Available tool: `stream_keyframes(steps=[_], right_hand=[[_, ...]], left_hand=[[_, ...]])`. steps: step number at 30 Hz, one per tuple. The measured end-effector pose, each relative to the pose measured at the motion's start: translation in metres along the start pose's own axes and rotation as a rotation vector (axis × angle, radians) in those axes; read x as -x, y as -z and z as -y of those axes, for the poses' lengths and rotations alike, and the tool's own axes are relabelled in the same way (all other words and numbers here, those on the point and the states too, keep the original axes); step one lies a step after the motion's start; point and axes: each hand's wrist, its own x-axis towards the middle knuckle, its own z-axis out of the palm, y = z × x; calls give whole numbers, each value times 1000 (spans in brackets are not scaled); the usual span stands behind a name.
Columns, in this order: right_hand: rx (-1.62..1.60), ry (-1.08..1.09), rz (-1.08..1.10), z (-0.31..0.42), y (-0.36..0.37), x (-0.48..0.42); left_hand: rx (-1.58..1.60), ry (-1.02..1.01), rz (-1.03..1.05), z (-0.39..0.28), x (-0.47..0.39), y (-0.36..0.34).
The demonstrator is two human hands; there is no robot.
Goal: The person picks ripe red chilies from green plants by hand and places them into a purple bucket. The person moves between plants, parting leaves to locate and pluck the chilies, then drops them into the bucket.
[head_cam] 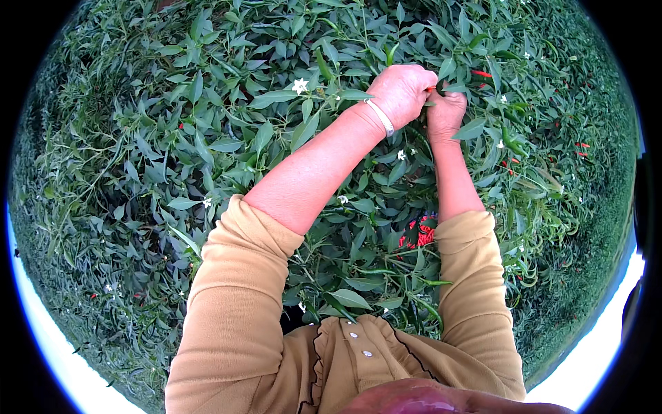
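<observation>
My left hand (402, 95), with a silver bangle at the wrist, is curled closed at the upper middle of the view. A bit of a red chili pepper (430, 89) shows at its fingertips. Close beside it on the right, my right hand (446, 116) reaches up among the leaves, its fingers bent and partly covered by foliage; what they grip is hidden. Both hands are within a chili plant (357, 178) bearing white flowers and green peppers. Just above the left hand, a green chili pepper (391, 54) points upward.
Picked-looking red chili peppers (423, 234) lie heaped below the leaves, beside my right sleeve; their container is mostly hidden. Another red pepper (481, 74) hangs right of my hands. Dense chili plants (129, 171) spread on both sides. Leafy stems (362, 284) reach up to my shirt.
</observation>
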Motion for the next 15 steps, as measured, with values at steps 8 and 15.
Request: stream_keyframes(steps=[8, 15], right_hand=[[599, 256, -67, 39, -15, -5], [860, 420, 711, 105, -124, -9]], left_hand=[[1644, 478, -282, 42, 18, 89], [1910, 481, -482, 95, 67, 145]])
